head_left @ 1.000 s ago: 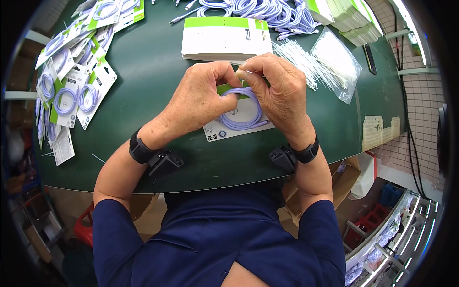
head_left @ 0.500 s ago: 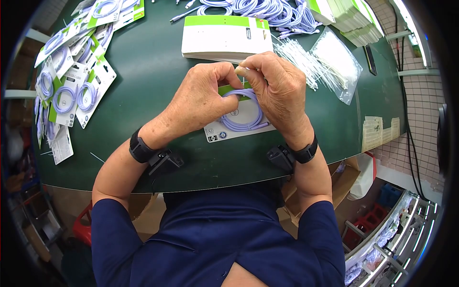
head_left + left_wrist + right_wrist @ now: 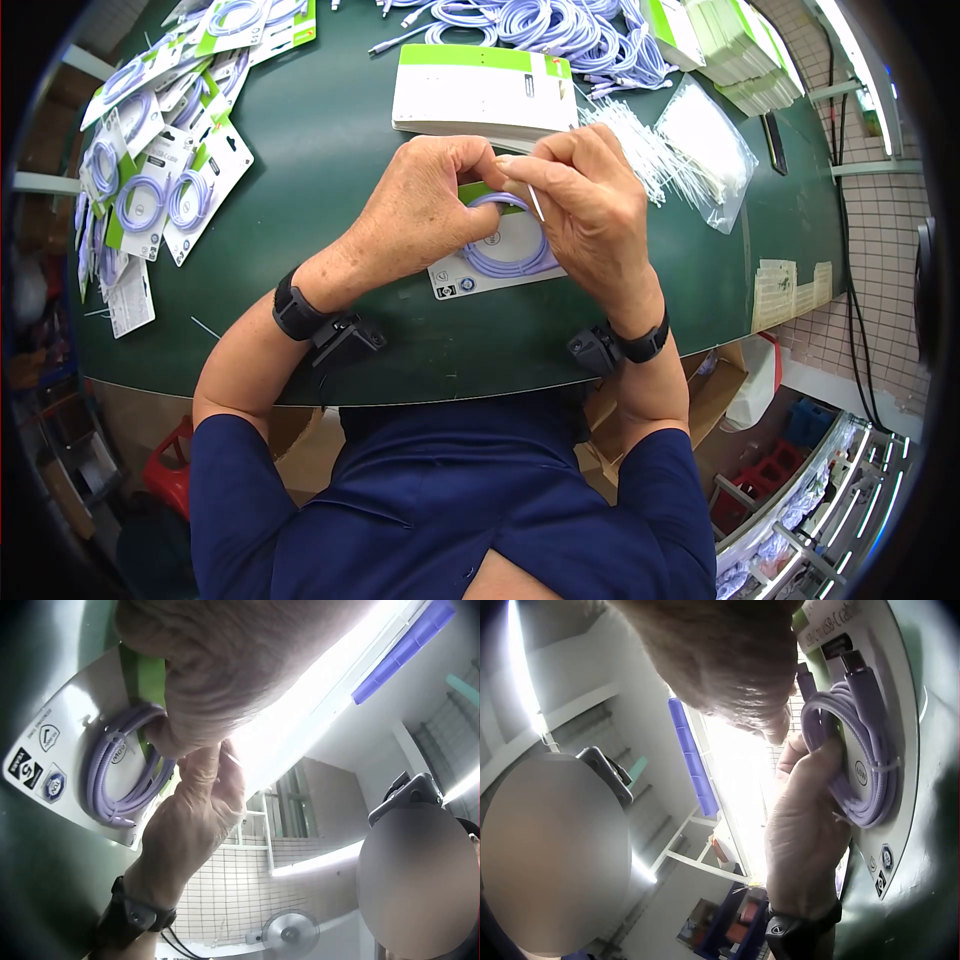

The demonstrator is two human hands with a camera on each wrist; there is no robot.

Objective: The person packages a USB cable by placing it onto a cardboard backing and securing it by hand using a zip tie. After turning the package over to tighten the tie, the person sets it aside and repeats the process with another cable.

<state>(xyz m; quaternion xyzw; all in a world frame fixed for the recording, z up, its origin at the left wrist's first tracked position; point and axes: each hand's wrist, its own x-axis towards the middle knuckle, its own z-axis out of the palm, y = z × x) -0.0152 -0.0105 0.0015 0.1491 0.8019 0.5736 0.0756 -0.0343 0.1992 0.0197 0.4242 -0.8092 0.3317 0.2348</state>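
A coiled purple USB cable lies against a white and green printed card near the middle of the table. My left hand grips the coil at its upper left, the thumb curled at the loop. In the right wrist view, a cable plug and a small tie around the coil show. Just above the card, my right hand pinches a thin white cable tie, its fingertips right by the left hand's. The hands hide the top of the card.
Packed cable cards are heaped at the left. Behind the hands stand a stack of cards and a pile of purple cables. Loose white ties and a plastic bag of ties lie at the right, near more stacked cards.
My right hand has turned and its fingers have curled further, bringing a strip of white cable tie into sight below them. The left hand keeps its hold on the coil. The head view has shifted slightly.
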